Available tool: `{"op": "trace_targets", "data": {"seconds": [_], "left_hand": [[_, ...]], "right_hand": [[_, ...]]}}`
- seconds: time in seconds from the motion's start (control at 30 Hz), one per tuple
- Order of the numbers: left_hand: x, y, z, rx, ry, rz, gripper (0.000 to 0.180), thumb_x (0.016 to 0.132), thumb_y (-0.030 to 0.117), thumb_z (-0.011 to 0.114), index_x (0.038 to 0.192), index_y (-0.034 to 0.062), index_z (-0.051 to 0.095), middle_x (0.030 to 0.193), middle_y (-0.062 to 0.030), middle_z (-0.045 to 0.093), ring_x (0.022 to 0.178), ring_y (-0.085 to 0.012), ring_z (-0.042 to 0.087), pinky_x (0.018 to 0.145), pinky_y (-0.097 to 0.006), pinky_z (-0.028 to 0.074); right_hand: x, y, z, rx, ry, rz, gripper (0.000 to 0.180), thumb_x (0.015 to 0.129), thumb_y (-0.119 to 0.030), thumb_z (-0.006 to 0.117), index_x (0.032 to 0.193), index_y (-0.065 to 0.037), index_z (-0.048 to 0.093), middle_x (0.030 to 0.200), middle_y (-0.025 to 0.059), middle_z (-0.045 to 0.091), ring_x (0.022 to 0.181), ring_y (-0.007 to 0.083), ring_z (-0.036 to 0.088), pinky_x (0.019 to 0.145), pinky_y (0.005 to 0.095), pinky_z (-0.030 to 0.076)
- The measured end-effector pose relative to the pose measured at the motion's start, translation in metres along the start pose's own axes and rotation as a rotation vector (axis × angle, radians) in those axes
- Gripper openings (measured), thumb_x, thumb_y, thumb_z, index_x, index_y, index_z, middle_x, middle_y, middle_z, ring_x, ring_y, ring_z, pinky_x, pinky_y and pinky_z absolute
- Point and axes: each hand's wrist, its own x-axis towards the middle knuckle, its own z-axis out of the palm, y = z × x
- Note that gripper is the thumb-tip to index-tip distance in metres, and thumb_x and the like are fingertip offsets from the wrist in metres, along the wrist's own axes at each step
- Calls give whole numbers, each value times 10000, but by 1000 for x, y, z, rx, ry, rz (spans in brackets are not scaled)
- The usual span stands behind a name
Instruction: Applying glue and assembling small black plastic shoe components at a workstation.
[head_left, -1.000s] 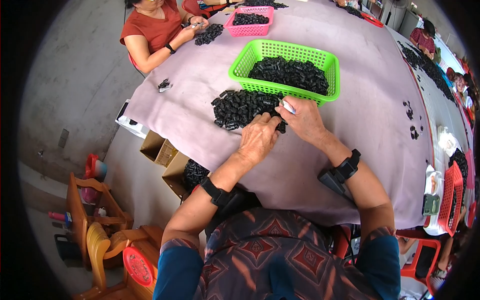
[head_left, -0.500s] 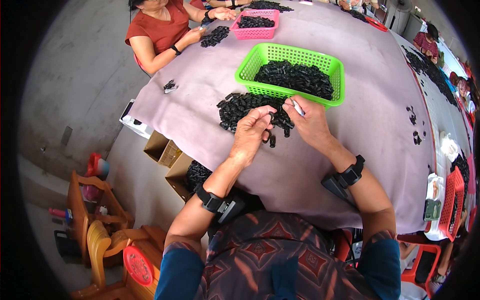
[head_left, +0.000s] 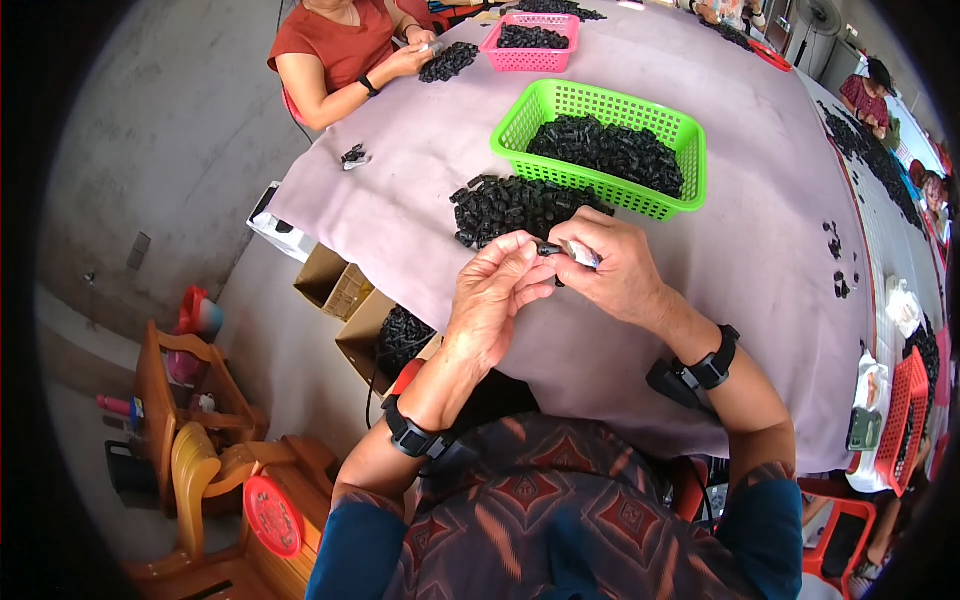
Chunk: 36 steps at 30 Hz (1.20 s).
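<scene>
My left hand is closed in a pinch on a small black part, short and tube-like. My right hand meets it from the other side, its fingers wrapped round a small pale, whitish-silver tool whose kind I cannot make out. The tool's working end is hidden by the fingers, close to the black part. Just beyond both hands lies a heap of loose black parts on the cloth. Behind the heap stands a green plastic basket, partly filled with more of these parts.
A pale mauve cloth covers the table. Across it, a person in red works beside a pink basket. Cardboard boxes stand below the left edge. A red basket is at the far right, wooden chairs lower left.
My hands have drawn together, and the black part now sits between them next to the pale tool. Across the table, the person's hands have come together. The whole view has shifted slightly.
</scene>
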Motion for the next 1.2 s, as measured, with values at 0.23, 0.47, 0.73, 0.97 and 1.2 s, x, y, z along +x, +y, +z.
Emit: {"op": "trace_targets", "data": {"seconds": [0.23,0.47,0.73,0.97,1.2], "left_hand": [[-9,9,4,56,48,3,133,930,132,551,1039,63,582,909,-89,674,835,-159,669,703,-263,552],[-18,11,8,-34,51,-58,129,921,130,562,1030,64,586,919,-92,674,787,-158,665,719,-277,550],[-24,12,12,-41,41,-46,120,916,124,568,1018,65,591,930,-105,673,799,-171,665,725,-287,550],[-25,14,14,-85,23,-110,151,905,140,589,1034,64,568,932,-109,676,809,-184,668,728,-306,543],[-25,15,12,-149,-41,-147,165,903,171,597,1035,79,557,940,-101,676,823,-174,663,731,-308,537]], "right_hand": [[0,-3,3,290,10,147,188,743,-5,669,918,-26,603,696,21,499,589,82,422,532,246,371],[1,-18,0,256,26,92,232,756,-37,701,967,-26,606,737,17,509,599,73,416,539,241,372],[1,-28,-7,148,5,77,174,785,-55,691,944,-18,631,734,33,538,613,95,475,555,251,402],[1,-26,-5,318,27,114,101,888,-80,595,951,-9,630,794,59,598,675,116,545,614,254,444],[2,-27,-7,326,-3,87,122,915,-90,553,988,-22,621,808,52,590,706,117,543,648,257,440]]}}
